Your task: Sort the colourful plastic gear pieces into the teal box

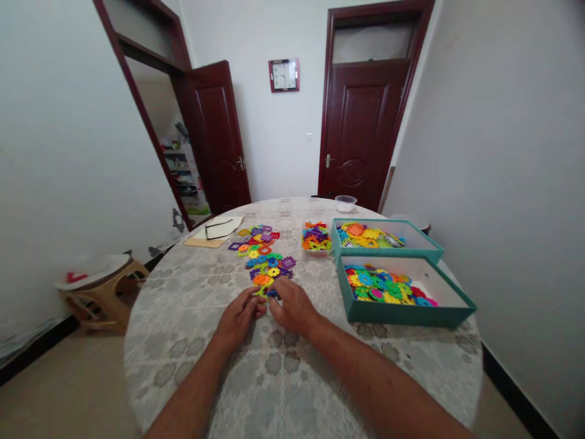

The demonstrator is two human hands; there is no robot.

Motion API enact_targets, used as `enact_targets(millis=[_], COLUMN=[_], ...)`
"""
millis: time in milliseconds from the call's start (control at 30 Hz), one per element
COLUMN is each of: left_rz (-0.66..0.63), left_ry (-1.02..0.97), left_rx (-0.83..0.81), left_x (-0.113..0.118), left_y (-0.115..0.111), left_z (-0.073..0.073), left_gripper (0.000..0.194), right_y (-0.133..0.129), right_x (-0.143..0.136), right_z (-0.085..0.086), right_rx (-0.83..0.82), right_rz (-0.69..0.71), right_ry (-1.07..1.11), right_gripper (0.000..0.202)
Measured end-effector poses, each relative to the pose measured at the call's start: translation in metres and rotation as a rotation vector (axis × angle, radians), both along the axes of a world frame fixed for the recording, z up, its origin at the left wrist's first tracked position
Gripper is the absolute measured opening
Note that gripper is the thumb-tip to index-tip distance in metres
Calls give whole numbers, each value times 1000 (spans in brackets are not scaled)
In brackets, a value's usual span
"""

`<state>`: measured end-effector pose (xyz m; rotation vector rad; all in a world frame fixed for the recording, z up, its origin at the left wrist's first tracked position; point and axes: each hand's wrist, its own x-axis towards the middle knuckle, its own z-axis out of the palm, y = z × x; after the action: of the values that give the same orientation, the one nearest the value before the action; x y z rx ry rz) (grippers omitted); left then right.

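Observation:
In the head view, a joined string of colourful plastic flower-shaped linking pieces (266,250) lies on the table in front of me. My left hand (240,316) has its fingers curled closed around the edge of a yellow-green flower-shaped piece (261,292) at the string's near end. Right beside it, my right hand (293,305) pinches a dark blue flower-shaped piece (273,293). The two pieces are close together, and my fingers partly cover both. Whether they are linked I cannot tell.
To the right stand two teal boxes (406,316) with many loose pieces, and a small clear container (316,251) full of them. Glasses (219,236) lie on papers (201,242) at the far left. A clear bowl (346,203) sits at the back of the round table (183,305).

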<state>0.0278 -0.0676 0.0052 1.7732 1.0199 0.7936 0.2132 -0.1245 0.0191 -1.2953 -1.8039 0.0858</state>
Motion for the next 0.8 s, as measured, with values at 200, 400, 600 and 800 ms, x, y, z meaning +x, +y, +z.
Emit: enact_targets(millis=[200, 400, 600, 800], left_rz=[-11, -18, 20, 122], left_ry=[-40, 63, 61, 74], left_rx=[-18, 75, 77, 198], left_x=[1, 2, 4, 3], left_y=[-3, -7, -7, 6], left_z=[-6, -3, -4, 13], left_gripper=[47, 34, 28, 27], right_y=[-27, -80, -111, -108], right_x=[59, 170, 216, 111], right_z=[65, 77, 64, 44], right_rx=[37, 57, 99, 143], right_rz=[-266, -649, -808, -340], right_ry=[-81, -470, -644, -339], right_gripper=[11, 15, 17, 15])
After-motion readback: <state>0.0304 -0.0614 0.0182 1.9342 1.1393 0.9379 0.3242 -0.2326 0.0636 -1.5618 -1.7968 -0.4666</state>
